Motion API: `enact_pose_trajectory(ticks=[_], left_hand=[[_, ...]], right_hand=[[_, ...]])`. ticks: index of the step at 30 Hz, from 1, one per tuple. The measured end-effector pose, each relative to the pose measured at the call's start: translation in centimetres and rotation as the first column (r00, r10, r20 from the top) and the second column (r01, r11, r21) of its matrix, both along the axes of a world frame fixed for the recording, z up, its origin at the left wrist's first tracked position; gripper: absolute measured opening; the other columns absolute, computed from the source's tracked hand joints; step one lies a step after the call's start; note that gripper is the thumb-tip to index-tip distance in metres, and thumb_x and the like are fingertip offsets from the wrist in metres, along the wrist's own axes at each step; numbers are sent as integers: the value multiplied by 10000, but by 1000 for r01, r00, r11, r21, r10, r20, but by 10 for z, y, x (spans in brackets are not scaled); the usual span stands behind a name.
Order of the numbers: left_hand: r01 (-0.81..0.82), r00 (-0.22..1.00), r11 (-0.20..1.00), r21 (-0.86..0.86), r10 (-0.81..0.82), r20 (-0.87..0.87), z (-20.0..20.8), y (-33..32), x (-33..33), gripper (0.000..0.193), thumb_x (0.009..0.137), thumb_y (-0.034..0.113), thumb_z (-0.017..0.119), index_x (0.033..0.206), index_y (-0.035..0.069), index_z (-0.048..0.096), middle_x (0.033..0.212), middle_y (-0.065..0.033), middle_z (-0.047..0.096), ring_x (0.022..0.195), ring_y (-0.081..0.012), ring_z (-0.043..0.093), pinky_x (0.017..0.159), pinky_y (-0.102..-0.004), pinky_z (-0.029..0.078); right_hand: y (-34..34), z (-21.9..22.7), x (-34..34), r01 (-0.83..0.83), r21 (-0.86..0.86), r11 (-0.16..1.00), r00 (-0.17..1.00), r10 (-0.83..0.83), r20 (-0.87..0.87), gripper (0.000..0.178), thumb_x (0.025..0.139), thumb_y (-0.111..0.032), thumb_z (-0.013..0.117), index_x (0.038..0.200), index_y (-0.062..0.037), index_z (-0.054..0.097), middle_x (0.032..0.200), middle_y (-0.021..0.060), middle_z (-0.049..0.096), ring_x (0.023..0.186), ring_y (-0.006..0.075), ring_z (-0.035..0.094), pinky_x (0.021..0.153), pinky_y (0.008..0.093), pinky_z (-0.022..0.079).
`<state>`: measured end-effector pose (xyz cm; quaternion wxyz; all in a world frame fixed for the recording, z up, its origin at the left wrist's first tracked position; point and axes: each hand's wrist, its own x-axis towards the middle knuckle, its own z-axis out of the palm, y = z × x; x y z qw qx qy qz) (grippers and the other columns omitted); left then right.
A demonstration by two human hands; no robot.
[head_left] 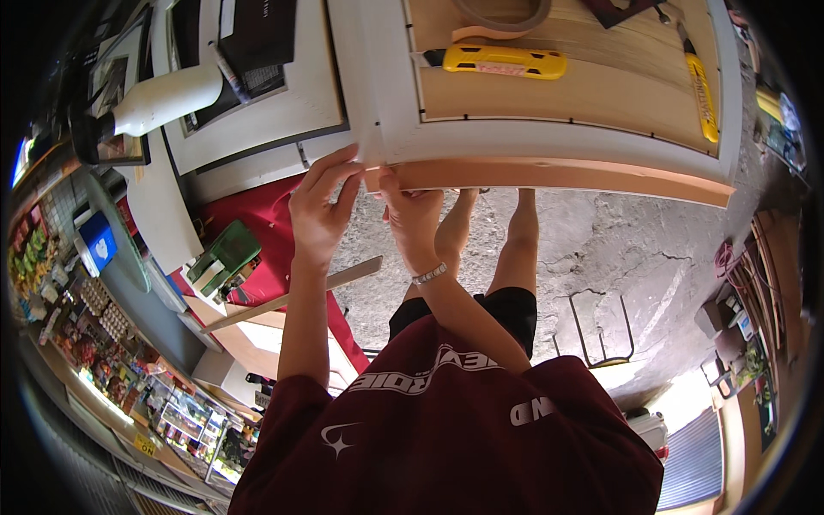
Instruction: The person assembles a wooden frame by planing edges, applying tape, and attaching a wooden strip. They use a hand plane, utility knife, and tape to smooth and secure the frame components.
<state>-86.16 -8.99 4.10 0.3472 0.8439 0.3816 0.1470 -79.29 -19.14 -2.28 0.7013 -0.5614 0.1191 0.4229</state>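
Observation:
A white-edged frame point(390, 86) with a wooden panel lies in front of me, its near edge facing my body. Along that edge runs a long brown strip point(558, 174), which looks like paper tape. My right hand point(414, 219), with a metal band on its wrist, grips the strip near its left end, thumb on top. Just left of it, my left hand point(318, 210) has bent fingers near the strip's end, with a gap between thumb and fingers. On the panel rest a yellow utility knife point(506, 62), part of a brown tape roll point(506, 21) and another yellow-handled tool point(701, 90).
Another white frame point(257, 129) lies at left, with a white bottle point(167, 101) on it. Below it are a red cloth point(266, 210) and a green container point(236, 249). A metal rack point(601, 330) stands on the concrete floor point(584, 249). Crowded shop shelves point(112, 343) fill the lower left.

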Motion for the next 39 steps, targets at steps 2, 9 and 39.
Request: enact_pose_trajectory(ticks=[2,9,39], left_hand=[[16,1000,999,44,-17,23,-4,-2,-2,154,863,-20,752,1009,28,734,1160,-122,737,1008,-258,737,862,-324,586],[-42,996,946,322,66,-65,-2,-16,4,314,832,49,794,1130,32,699,1259,-150,684,1143,-324,662,947,-403,540],[290,947,823,488,-174,-269,-36,-162,150,361,882,100,713,1232,30,662,1233,-128,637,1136,-310,607,995,-468,476]], right_hand=[[-6,2,12,0,-24,1000,999,1,35,132,884,-103,771,879,16,715,703,35,671,511,66,565,422,223,408],[-56,27,105,-9,-276,961,999,17,29,141,866,-113,754,891,21,716,689,14,630,494,79,524,436,237,402],[-215,29,347,139,-238,961,982,-104,156,189,825,-110,777,910,24,674,713,40,633,474,87,504,431,237,393]])
